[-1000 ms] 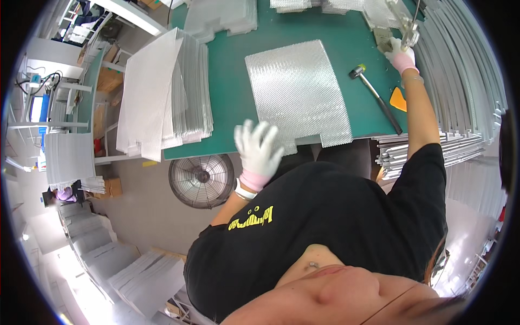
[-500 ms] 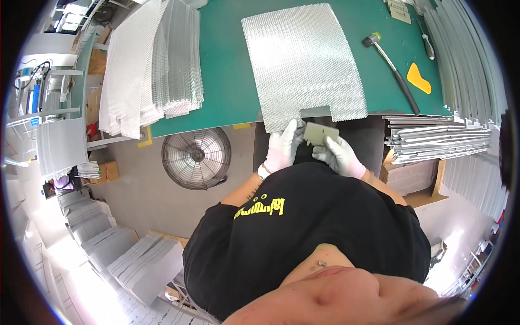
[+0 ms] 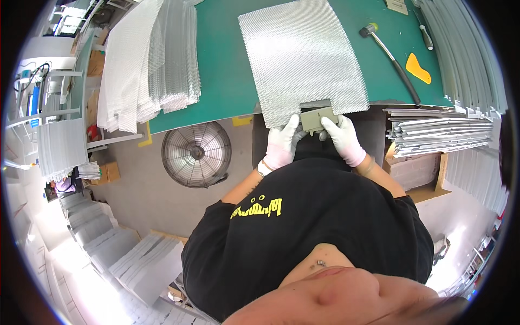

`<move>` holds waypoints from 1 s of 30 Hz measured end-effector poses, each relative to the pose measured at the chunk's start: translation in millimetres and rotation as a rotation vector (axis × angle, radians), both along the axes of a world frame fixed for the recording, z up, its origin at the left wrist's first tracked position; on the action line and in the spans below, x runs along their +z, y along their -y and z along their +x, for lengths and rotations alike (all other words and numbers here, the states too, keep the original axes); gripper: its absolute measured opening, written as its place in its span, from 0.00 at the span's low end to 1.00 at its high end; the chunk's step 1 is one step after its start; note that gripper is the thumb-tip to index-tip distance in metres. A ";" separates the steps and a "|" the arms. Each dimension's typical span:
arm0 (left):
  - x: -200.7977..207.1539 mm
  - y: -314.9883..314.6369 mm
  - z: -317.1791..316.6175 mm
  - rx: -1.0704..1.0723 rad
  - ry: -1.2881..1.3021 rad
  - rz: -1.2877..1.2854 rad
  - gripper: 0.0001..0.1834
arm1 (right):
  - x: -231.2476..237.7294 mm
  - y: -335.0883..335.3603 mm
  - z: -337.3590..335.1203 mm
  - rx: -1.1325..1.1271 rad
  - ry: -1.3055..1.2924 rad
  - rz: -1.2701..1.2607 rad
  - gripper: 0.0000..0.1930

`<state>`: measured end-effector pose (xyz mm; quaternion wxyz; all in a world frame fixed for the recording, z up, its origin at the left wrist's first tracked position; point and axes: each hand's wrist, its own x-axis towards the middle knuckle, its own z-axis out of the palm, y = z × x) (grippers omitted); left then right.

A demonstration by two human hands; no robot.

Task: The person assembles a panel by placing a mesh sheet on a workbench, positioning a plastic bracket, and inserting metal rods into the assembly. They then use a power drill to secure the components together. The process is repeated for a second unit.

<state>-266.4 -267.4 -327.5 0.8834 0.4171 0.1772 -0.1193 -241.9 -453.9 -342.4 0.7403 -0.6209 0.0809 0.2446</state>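
Observation:
A silvery expanded-metal mesh sheet (image 3: 303, 59) lies on the green table, its near edge overhanging and carrying a rectangular notch. At that notch sits a small olive-grey plate (image 3: 311, 120) with small tabs on its near edge. My gloved right hand (image 3: 345, 142) pinches the plate's right side, thumb on top and fingers underneath. My gloved left hand (image 3: 283, 143) is closed on the mesh sheet's near edge left of the notch, its thumb by the plate's left end. The fingers beneath are partly hidden.
Stacked mesh sheets (image 3: 176, 59) stand on the table's left. At right lie a hammer (image 3: 392, 59), a yellow scraper (image 3: 417, 69) and a screwdriver (image 3: 426, 38). Metal strips (image 3: 439, 132) are piled beside the table's near right edge. A floor fan (image 3: 196, 154) is at lower left.
The plate has moved up and slightly left into the notch of the mesh sheet, carried by my right hand. My left hand stays at the sheet's edge.

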 end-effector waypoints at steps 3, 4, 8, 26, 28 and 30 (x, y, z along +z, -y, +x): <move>-5.5 -2.2 0.7 -0.070 -0.071 0.014 0.19 | -3.7 1.9 1.8 0.060 0.015 -0.006 0.14; -6.7 -2.3 1.9 -0.095 -0.106 0.029 0.20 | -3.8 -0.3 1.2 0.075 0.041 -0.025 0.14; -13.1 5.3 6.3 -0.240 -0.055 0.167 0.19 | -0.8 -17.4 -6.3 -0.296 0.123 0.026 0.14; -31.2 -6.4 5.3 -0.277 -0.029 -0.101 0.19 | 1.9 -4.8 -1.6 -0.440 -0.066 -0.008 0.11; -29.2 -6.4 4.8 -0.272 -0.037 -0.150 0.18 | 2.0 -6.2 -0.4 -0.453 -0.054 0.013 0.13; -23.8 -8.9 6.0 -0.294 -0.056 -0.117 0.17 | 0.3 -8.3 -1.4 -0.477 -0.022 0.010 0.14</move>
